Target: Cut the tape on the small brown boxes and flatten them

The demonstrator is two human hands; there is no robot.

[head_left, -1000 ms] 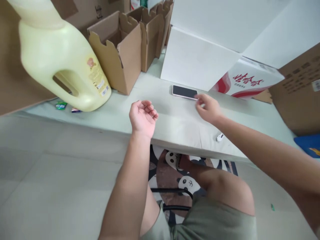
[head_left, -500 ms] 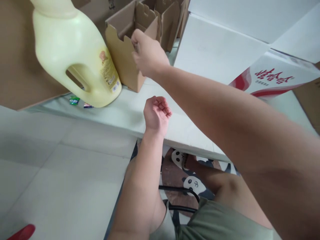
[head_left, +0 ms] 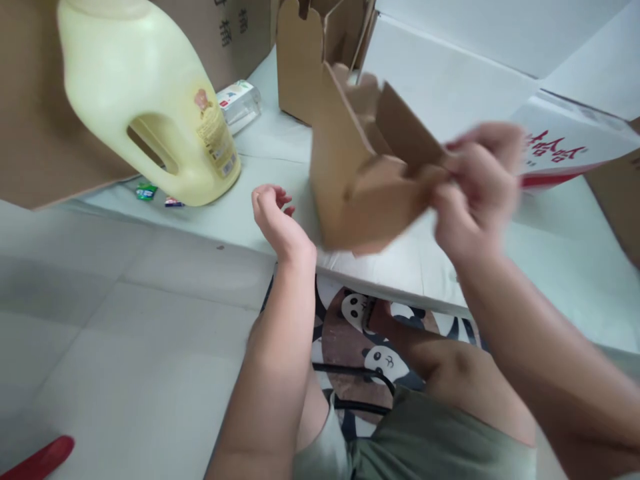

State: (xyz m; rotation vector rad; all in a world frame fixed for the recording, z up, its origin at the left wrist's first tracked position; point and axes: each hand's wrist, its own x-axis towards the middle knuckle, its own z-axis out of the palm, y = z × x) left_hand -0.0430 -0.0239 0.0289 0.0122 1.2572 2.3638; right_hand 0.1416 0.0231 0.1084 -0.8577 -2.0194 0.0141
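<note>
A brown open-topped cardboard box (head_left: 370, 207) hangs tilted over the front of the pale table, blurred by motion. My right hand (head_left: 477, 193) grips the box's right edge, fingers closed on the cardboard. Left of the box, my left hand (head_left: 280, 217) is raised just over the table edge, its fingers loosely curled and apart, holding nothing. A gap separates it from the box. Behind stand more brown cardboard boxes (head_left: 300, 67) of the same kind.
A large pale yellow jug (head_left: 145, 100) stands at the left, with a green wrapper (head_left: 146, 192) by its base. Behind it lies a clear plastic bottle (head_left: 243, 107). A white carton with red lettering (head_left: 565, 147) stands at the right. The table (head_left: 565, 267) has a pale cloth.
My right hand has pulled the cardboard box away from the row, rightward and toward me, tipping it. The clear bottle came into view. My left hand shifted slightly left.
</note>
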